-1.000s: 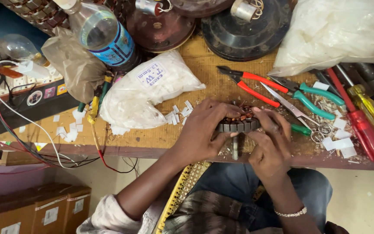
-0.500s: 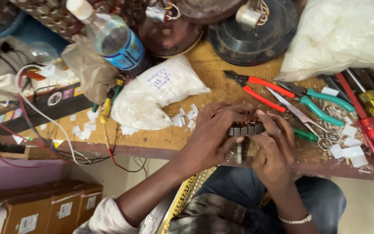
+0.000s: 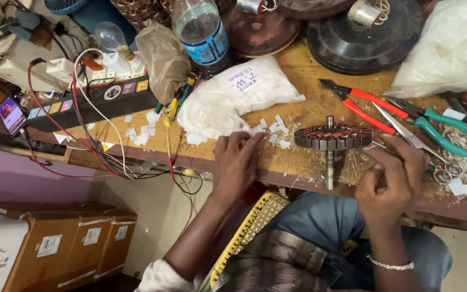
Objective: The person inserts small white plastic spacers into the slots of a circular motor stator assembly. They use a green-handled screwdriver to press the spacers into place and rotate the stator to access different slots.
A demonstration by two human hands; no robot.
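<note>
While your left hand [image 3: 236,162] picks at the paper slips [image 3: 274,130] with fingers spread, holding nothing, your curled right hand [image 3: 393,173] grips something I cannot tell, and the wound stator [image 3: 333,138] lies untouched between them, its slots still unfilled.

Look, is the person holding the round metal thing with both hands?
No, the round wound motor core lies on the workbench by itself, with the left hand at the white paper bits and the right hand beside it.

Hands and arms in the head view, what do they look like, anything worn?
Both hands are bare, without gloves. The left hand has a bare forearm, with a light sleeve rolled up near the elbow. The right hand has a thin silver bracelet at the wrist. No rings or watch can be made out.
</note>
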